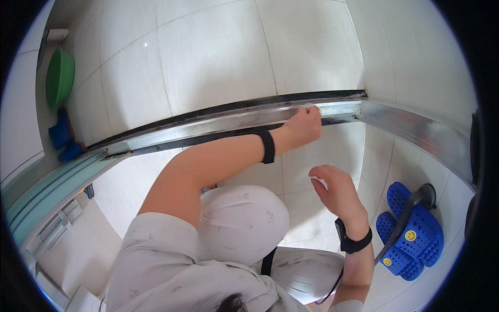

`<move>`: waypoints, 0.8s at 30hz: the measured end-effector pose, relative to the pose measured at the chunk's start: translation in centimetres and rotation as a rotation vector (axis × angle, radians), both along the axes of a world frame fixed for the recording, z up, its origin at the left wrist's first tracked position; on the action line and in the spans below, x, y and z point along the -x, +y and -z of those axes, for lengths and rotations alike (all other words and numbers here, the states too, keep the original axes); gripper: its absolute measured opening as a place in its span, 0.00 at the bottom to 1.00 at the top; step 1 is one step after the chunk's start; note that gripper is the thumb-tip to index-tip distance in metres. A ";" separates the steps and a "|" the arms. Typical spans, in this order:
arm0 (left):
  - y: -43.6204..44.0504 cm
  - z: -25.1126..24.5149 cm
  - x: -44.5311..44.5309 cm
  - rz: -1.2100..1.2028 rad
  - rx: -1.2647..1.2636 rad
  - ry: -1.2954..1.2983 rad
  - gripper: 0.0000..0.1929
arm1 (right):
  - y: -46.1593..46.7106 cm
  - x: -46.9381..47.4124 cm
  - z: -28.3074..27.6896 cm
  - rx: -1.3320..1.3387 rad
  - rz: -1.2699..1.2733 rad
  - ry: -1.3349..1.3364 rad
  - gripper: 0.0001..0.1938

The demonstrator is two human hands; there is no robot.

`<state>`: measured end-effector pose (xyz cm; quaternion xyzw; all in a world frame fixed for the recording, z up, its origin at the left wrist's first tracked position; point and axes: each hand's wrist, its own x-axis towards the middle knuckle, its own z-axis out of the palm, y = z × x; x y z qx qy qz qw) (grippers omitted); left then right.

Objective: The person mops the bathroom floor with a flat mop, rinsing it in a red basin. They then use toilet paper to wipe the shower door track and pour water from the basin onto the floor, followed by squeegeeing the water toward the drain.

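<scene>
My left hand (306, 125) reaches across to the aluminium sliding-door track (234, 121) on the floor. Its fingers are curled, with a thin whitish piece, perhaps tissue or cloth, showing at the fingertips against the metal near the track's right end. My right hand (337, 191) hangs above the tiles nearer my body, clear of the track, its thumb and fingers bent towards each other. A small white patch shows between them; whether it is a held thing or the floor, I cannot tell. Both wrists wear black bands.
Blue perforated slippers (417, 230) hang on a grey holder at the right wall, below a metal frame (417, 124). Greenish glass sliding panels (50, 195) stand at the left. Beyond them are a green basin (60, 80) and blue items (64, 136). My knees are bent near the track.
</scene>
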<state>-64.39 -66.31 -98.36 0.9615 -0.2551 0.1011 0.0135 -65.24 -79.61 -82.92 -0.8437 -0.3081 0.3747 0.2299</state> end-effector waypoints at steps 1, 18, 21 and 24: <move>0.9 -0.1 0.8 -0.007 0.013 0.034 0.07 | 0.2 -0.1 0.4 -0.035 0.031 -0.023 0.06; 23.6 -2.7 22.1 -0.427 -0.050 0.193 0.11 | 3.1 0.4 4.0 -0.007 0.022 0.172 0.05; 27.2 -2.6 26.2 -0.537 -0.060 0.262 0.15 | 3.3 0.6 4.4 -0.008 0.022 0.192 0.05; 30.2 -2.2 29.7 -0.690 -0.122 0.205 0.16 | 3.2 0.8 4.7 -0.018 0.035 0.195 0.05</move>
